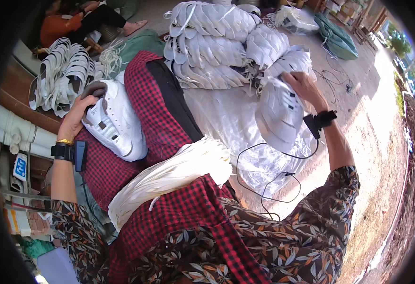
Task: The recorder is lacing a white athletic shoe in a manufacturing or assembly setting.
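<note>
My left hand (76,113) grips a white sneaker (120,123) by its dark-lined collar, its toe toward my lap. The fingers are partly inside the opening. Off to the right, my right hand (307,90) is closed on the upper end of a second white sneaker (278,118), which hangs toe down over clear plastic sheeting and looks slightly blurred. Across the red-and-black checked cloth (146,99) on my lap lies a thick bundle of white shoelaces (174,175), touched by neither hand.
Stacked white shoe uppers (212,52) stand ahead on plastic sheeting (217,109). More uppers (63,75) are at the left, near white pipes (27,132). A black cable (264,196) loops near my right arm. A green sack (335,35) lies far right; another person (65,28) sits far left.
</note>
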A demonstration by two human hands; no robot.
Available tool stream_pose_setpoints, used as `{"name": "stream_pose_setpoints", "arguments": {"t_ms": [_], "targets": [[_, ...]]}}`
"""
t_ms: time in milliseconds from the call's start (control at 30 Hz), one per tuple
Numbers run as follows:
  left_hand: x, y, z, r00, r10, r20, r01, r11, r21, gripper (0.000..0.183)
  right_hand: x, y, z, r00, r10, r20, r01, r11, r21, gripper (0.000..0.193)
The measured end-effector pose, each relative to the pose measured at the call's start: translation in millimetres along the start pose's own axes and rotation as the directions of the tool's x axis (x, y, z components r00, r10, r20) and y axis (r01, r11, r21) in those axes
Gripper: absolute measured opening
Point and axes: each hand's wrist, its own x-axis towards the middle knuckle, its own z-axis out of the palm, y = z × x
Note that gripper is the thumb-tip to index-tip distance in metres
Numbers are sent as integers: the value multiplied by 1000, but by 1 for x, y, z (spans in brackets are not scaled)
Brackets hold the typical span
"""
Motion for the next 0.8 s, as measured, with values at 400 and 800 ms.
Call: {"name": "stream_pose_setpoints", "arguments": {"t_ms": [400,800], "targets": [[10,2,-14,987,-152,42,148,986,80,42,-424,328,-232,529,757,-383,-827,560,-36,38],[7,0,-11,989,-148,1,147,984,99,42,-214,115,117,853,504,-134,-482,860,166,42]]}}
